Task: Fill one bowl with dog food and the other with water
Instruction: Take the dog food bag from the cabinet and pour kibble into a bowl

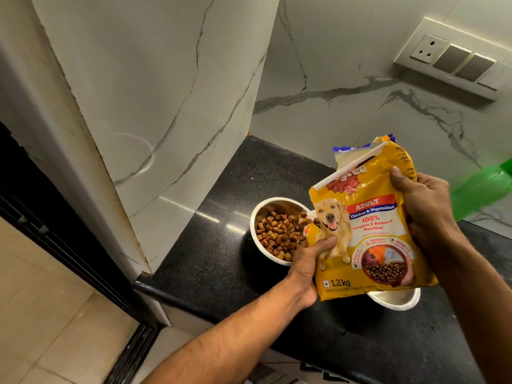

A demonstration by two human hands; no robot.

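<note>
A yellow dog food bag point(371, 225) is tilted over a steel bowl point(256, 217) on the black counter. Brown kibble point(279, 234) lies in that bowl, and a few pieces fall from the bag's torn lower left corner. My left hand point(310, 259) grips the bag's lower left edge with the thumb on its front. My right hand point(424, 206) grips the bag's right side. A second steel bowl point(399, 299) stands nearer to me, mostly hidden under the bag; its visible inside looks bare.
The black granite counter point(221, 259) ends in a front edge at the left, with tiled floor below. Marble walls close the corner behind the bowls. A green plastic thing point(482, 189) sits at the right. A switch panel point(454, 59) is on the wall.
</note>
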